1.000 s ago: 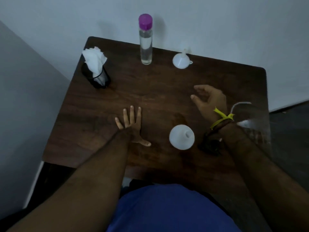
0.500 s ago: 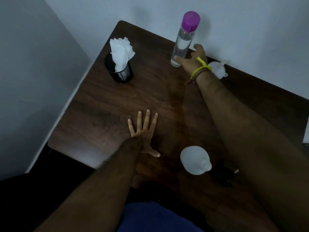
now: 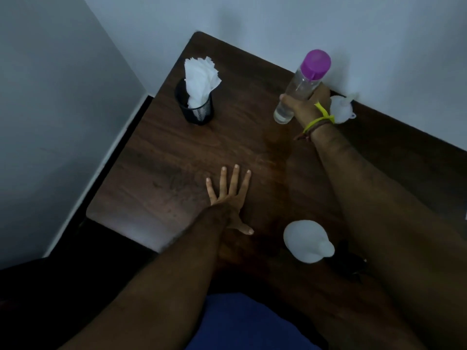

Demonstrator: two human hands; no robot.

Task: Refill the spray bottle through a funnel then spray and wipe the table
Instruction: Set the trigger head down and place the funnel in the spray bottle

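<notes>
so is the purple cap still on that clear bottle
On: the purple cap sits on the clear bottle, which the right hand grips.

The table [image 3: 177, 157] under the left hand [image 3: 228, 195] is dark brown with wood grain. The bottle [image 3: 300, 88] in the right hand [image 3: 307, 107] is clear with a purple cap [image 3: 317, 62]. That wrist wears a yellow band [image 3: 319, 118]. Beyond the left hand, white tissues [image 3: 201, 80] sit in a black mesh cup [image 3: 198, 111]. Both funnels [image 3: 307, 245] are white.

no readable text, no labels, no brand marks, no numbers, no signs on any surface
</notes>
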